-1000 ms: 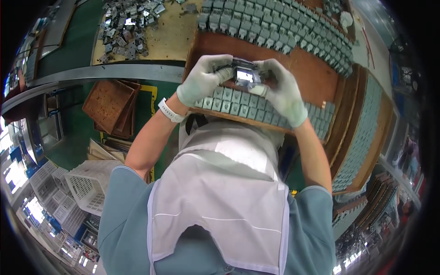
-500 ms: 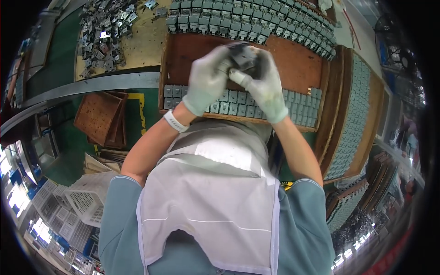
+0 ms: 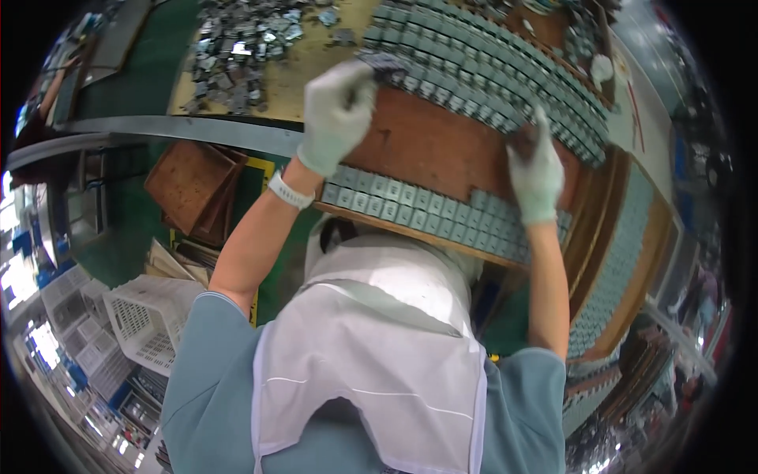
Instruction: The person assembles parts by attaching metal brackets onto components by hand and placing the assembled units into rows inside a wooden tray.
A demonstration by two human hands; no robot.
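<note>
Head view: both gloved hands up over a brown tray (image 3: 426, 150) on the counter; rows of small grey parts (image 3: 474, 79) along its far edge, another row (image 3: 410, 201) along the near edge, bare wood between; left hand (image 3: 335, 114) curled shut, grip pinching one grey part (image 3: 384, 63) at the left end of the far rows; right hand (image 3: 535, 170) over the right side of the tray, fingers bent down onto a dark piece (image 3: 523, 141), grip closed on it as far as I can judge.

Step, by my reading: setting parts into the rows; next move calls for lining the held part square to its neighbours before letting go.

Hard to read: right hand's piece mostly covered by the glove, kind unclear; loose pile (image 3: 237, 39) beyond the tray blurred; fisheye bends the tray edges; apron hides the counter's near side.
</note>
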